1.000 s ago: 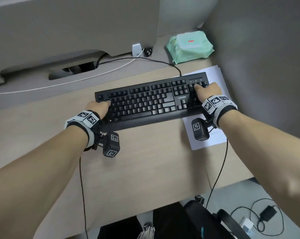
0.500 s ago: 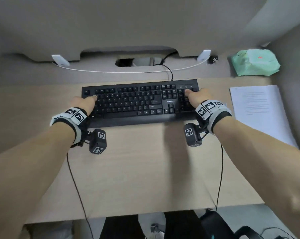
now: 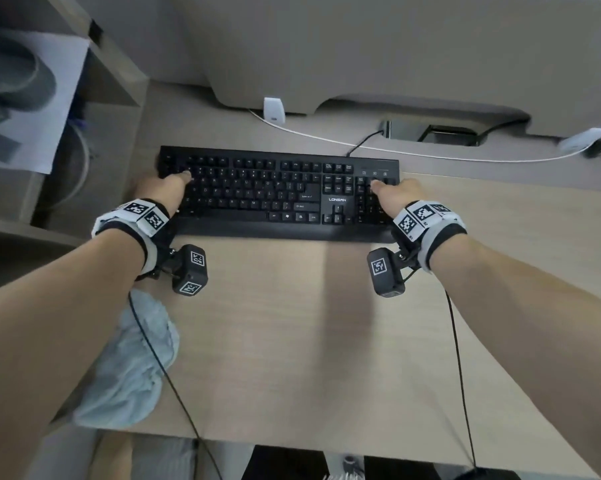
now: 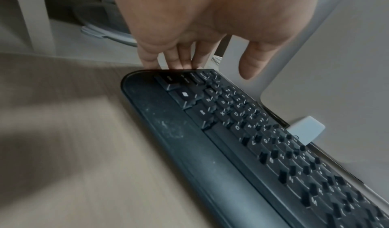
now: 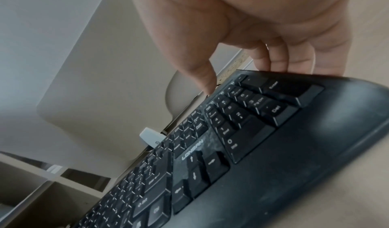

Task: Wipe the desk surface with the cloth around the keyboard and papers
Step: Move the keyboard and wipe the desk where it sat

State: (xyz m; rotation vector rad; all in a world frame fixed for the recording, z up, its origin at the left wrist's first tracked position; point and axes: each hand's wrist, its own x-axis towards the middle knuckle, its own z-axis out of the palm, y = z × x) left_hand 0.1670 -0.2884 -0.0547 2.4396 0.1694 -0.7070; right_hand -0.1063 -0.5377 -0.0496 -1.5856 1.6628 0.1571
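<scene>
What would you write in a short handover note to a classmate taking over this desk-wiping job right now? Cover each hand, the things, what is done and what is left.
Left hand grips the left end of the black plastic keyboard, fingers curled over its edge.
Right hand grips the right end the same way.
The crumpled pale blue cloth lies on the light wooden desk, near the front edge under the left forearm; neither hand holds it.
No papers in view now.
Wiping: not visibly under way.
Left: release the keyboard, pick up the cloth, wipe around it.

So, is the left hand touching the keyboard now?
Touching. In the left wrist view the left hand has its fingers curled over the keyboard end edge.
</scene>
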